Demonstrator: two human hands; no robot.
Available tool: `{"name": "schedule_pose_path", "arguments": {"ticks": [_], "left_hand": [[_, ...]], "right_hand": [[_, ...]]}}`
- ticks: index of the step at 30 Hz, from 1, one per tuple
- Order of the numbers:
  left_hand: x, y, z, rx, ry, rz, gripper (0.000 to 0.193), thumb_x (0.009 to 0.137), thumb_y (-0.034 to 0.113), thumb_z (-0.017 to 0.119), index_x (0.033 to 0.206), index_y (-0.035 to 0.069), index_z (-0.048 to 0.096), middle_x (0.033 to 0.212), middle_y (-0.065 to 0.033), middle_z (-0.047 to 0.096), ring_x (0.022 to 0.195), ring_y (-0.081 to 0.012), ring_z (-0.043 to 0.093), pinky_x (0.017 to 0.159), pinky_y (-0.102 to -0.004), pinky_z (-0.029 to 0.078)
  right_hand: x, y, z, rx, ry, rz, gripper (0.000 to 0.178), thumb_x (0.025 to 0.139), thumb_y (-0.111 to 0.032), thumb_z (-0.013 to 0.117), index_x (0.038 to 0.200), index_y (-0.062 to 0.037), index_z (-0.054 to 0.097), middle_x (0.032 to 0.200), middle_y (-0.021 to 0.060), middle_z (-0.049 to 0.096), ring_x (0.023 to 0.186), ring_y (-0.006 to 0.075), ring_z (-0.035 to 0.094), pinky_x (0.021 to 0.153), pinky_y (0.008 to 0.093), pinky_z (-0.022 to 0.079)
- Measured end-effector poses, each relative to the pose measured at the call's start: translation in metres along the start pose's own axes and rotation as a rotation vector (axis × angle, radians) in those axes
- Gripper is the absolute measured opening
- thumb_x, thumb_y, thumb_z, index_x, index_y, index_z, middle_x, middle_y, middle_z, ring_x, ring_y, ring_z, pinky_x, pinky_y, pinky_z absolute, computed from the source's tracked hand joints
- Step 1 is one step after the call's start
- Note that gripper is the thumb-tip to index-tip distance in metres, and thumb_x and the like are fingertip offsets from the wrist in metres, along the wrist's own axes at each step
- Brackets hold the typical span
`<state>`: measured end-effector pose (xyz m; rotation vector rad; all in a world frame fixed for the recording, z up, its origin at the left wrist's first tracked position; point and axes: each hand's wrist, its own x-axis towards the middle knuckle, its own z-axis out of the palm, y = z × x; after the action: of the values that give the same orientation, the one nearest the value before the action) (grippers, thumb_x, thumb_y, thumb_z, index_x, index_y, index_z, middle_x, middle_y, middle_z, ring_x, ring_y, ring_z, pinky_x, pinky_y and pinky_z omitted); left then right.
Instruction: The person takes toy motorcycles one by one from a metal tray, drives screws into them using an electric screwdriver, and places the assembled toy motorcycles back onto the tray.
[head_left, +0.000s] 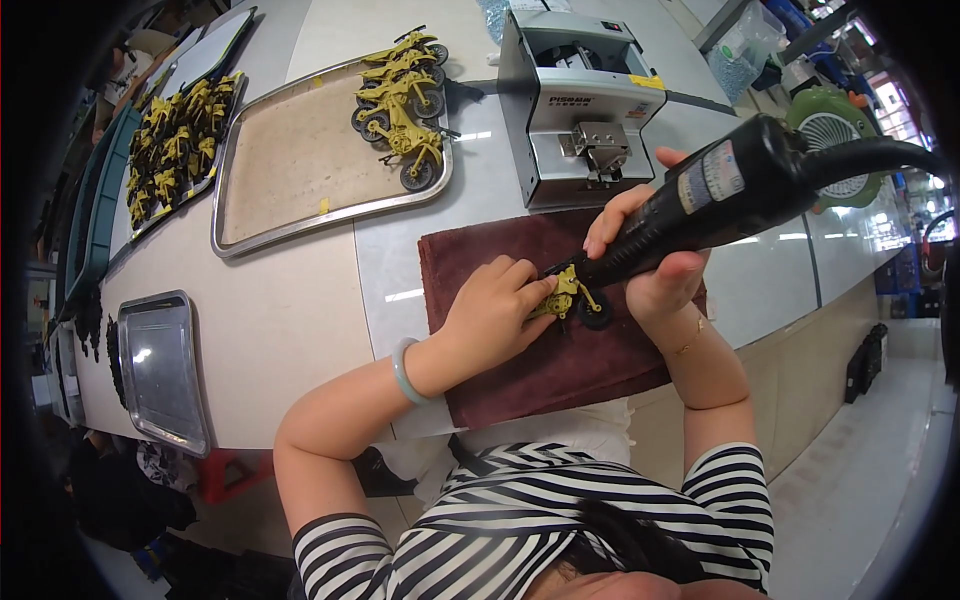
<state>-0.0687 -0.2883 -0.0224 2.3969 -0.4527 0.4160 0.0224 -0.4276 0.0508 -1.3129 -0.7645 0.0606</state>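
My left hand [500, 308] is closed on a small yellow toy motorcycle [568, 290], holding it down on a dark red cloth [480, 375]. One black wheel of the toy shows at its right end; the fingers hide much of the rest. My right hand [640, 245] is wrapped round a black electric screwdriver [690, 200] with a cable running off to the right. The driver slants down to the left, its tip meeting the top of the toy near my left fingertips. Whether the bit sits on a screw is too small to tell.
A steel tray [280, 170] carries several yellow toy motorcycles [410, 130] along its right side. A grey machine [585, 110] stands behind the cloth. Many yellow toy parts [180, 150] lie far left. A smaller metal tray [160, 370] sits nearer left; a green fan [835, 140] is far right.
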Motion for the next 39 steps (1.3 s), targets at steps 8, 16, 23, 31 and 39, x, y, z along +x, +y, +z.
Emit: {"name": "schedule_pose_path", "arguments": {"ticks": [8, 16, 23, 31, 39], "left_hand": [[0.002, 0.005, -0.003, -0.023, -0.004, -0.001, 0.036, 0.063, 0.012, 0.072, 0.096, 0.003, 0.062, 0.08, -0.0066, 0.051, 0.074, -0.023, 0.049, 0.065, -0.0327, 0.042], [0.002, 0.008, -0.004, -0.038, -0.026, -0.027, 0.035, 0.062, 0.011, 0.073, 0.095, 0.002, 0.062, 0.079, -0.0061, 0.05, 0.074, -0.0224, 0.049, 0.065, -0.0325, 0.042], [0.001, 0.005, -0.007, -0.021, -0.034, -0.044, 0.034, 0.063, 0.011, 0.073, 0.094, 0.003, 0.063, 0.08, -0.0056, 0.051, 0.074, -0.0224, 0.049, 0.066, -0.0323, 0.043], [0.002, 0.004, -0.004, -0.045, -0.029, -0.023, 0.034, 0.063, 0.011, 0.073, 0.094, 0.002, 0.063, 0.08, -0.0061, 0.05, 0.074, -0.0223, 0.049, 0.066, -0.0319, 0.043], [0.001, 0.0, -0.003, -0.051, -0.013, -0.022, 0.035, 0.062, 0.01, 0.073, 0.094, 0.003, 0.063, 0.08, -0.0058, 0.049, 0.073, -0.0222, 0.048, 0.065, -0.0323, 0.043]], "right_hand": [[-0.003, 0.01, 0.003, -0.037, -0.082, -0.049, 0.083, 0.073, -0.068, 0.05, 0.111, 0.0026, 0.029, 0.068, 0.0093, 0.053, 0.055, 0.0133, 0.055, 0.051, 0.022, 0.044], [-0.004, 0.012, 0.001, 0.036, -0.084, 0.002, 0.081, 0.074, -0.067, 0.051, 0.11, 0.003, 0.031, 0.068, 0.0083, 0.055, 0.055, 0.0117, 0.055, 0.052, 0.0217, 0.044], [0.057, -0.026, -0.013, -0.004, 0.172, -0.387, 0.091, 0.078, -0.07, 0.039, 0.129, 0.0031, 0.019, 0.064, 0.0086, 0.055, 0.053, 0.0149, 0.055, 0.052, 0.0244, 0.045], [0.094, 0.009, -0.027, -0.174, 0.152, -0.376, 0.08, 0.083, -0.063, 0.041, 0.132, -0.0016, 0.024, 0.066, 0.011, 0.052, 0.053, 0.017, 0.054, 0.052, 0.0274, 0.045], [0.048, -0.006, -0.028, -0.067, 0.077, -0.172, 0.089, 0.077, -0.068, 0.044, 0.134, -0.005, 0.017, 0.068, 0.0086, 0.051, 0.051, 0.0171, 0.052, 0.052, 0.0289, 0.046]]}}
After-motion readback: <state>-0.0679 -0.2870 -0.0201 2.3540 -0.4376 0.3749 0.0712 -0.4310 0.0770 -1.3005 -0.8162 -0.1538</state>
